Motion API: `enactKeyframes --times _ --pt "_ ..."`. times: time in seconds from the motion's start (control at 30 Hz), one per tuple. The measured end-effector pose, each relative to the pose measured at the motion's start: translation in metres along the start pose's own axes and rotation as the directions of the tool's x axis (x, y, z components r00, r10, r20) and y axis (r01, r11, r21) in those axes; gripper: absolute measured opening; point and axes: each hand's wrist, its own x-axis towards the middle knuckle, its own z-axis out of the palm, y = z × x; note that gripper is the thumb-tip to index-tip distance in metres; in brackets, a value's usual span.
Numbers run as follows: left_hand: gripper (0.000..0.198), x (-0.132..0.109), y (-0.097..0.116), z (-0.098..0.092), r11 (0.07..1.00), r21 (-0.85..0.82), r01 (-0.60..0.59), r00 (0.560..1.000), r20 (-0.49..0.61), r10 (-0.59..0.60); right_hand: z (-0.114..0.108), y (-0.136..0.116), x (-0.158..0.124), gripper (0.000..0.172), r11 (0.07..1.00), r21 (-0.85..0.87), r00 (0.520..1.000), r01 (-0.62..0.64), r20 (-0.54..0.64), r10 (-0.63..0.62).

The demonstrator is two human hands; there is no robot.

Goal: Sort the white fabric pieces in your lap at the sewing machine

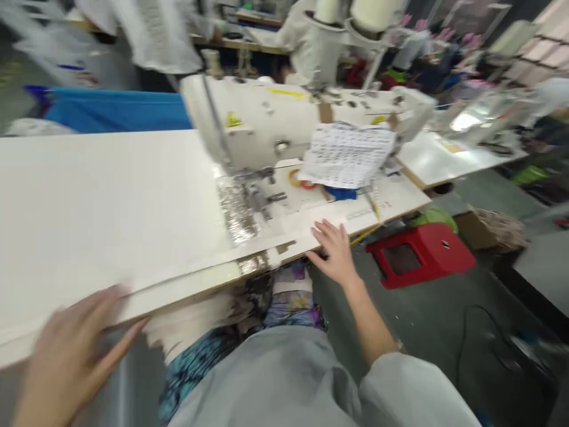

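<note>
A long white strip point(213, 259) runs along the front edge of the white sewing table point(98, 196). It passes in front of the needle area of a white sewing machine point(258, 121). My right hand point(335, 255) rests its spread fingers on the strip's right part, at the table edge. At the lower left, my left hand point(75, 350) is blurred; its fingers lie over the table's edge and its thumb is stretched apart below. Nothing shows gripped in either hand. Whether the strip is cloth or paper I cannot tell.
A printed sheet point(349, 154) hangs on the machine's front, with tape rolls point(294, 177) below. A yellow measuring tape point(377, 213) dangles over the edge. A red plastic stool point(422, 255) is on the floor at right. Blue cloth point(120, 110) lies behind the table.
</note>
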Motion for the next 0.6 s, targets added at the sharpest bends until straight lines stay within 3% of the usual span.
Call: enactKeyframes --times 0.1,0.2,0.27,0.33,0.4,0.47,0.53,0.6 --pt "0.062 -0.038 -0.012 0.004 0.993 0.104 -0.046 0.971 -0.228 0.069 -0.003 0.003 -0.015 0.024 0.997 -0.009 0.984 0.076 -0.162 -0.077" --pt "0.035 -0.063 -0.027 0.016 0.964 0.253 -0.084 0.924 -0.343 0.171 0.004 -0.007 -0.034 0.029 0.994 -0.027 0.965 0.105 -0.237 -0.108" --pt "0.012 -0.080 -0.042 0.028 0.935 0.352 0.054 0.905 -0.413 0.103 0.018 -0.024 -0.047 0.029 0.993 0.003 0.973 0.120 -0.199 -0.117" --pt "0.026 -0.095 -0.062 0.043 0.885 0.365 0.290 0.880 -0.466 -0.096 0.040 -0.046 -0.059 0.026 0.994 0.051 0.987 0.096 -0.131 -0.088" --pt "0.038 -0.107 -0.084 0.061 0.818 0.287 0.499 0.841 -0.389 -0.377 0.064 -0.064 -0.069 0.026 0.995 0.088 0.999 0.041 -0.008 -0.040" --pt "0.039 -0.113 -0.104 0.080 0.796 0.220 0.564 0.826 -0.181 -0.534 0.084 -0.075 -0.078 0.030 0.993 0.116 0.974 -0.008 0.227 -0.018" --pt "0.043 -0.118 -0.114 0.095 0.839 0.155 0.522 0.851 -0.038 -0.523 0.095 -0.077 -0.089 0.034 0.988 0.095 0.912 -0.118 0.404 0.070" --pt "0.053 -0.124 -0.108 0.103 0.864 0.093 0.495 0.869 -0.059 -0.491 0.098 -0.073 -0.098 0.036 0.973 0.022 0.868 -0.229 0.457 0.194"
